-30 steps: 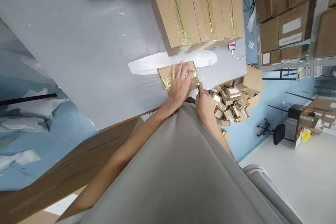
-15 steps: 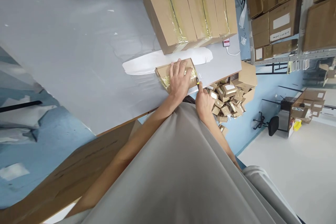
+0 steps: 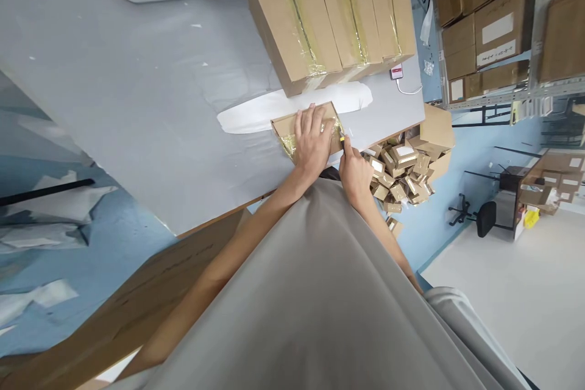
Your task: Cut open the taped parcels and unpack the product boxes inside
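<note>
A small flat cardboard box (image 3: 287, 127) with shiny yellowish tape lies on the grey table (image 3: 150, 103) near its front edge. Flat on top of this box, my left hand (image 3: 313, 141) presses down with fingers stretched out. My right hand (image 3: 355, 172) is closed around a utility knife (image 3: 342, 139), black and yellow, its tip at the box's right side. The blade itself is too small to make out. Behind the small box lies a long white sheet (image 3: 256, 109), partly under the box.
Large taped cartons (image 3: 311, 24) stand at the back of the table. A phone (image 3: 397, 72) with a white cable lies at the right end. Several small boxes (image 3: 402, 170) are heaped beyond the front edge, by an open carton (image 3: 436, 128). Shelves with boxes (image 3: 498, 30) stand farther right.
My right hand and the utility knife have shifted slightly up along the box's right side. My left hand stays on the box. The camera view has turned a little.
</note>
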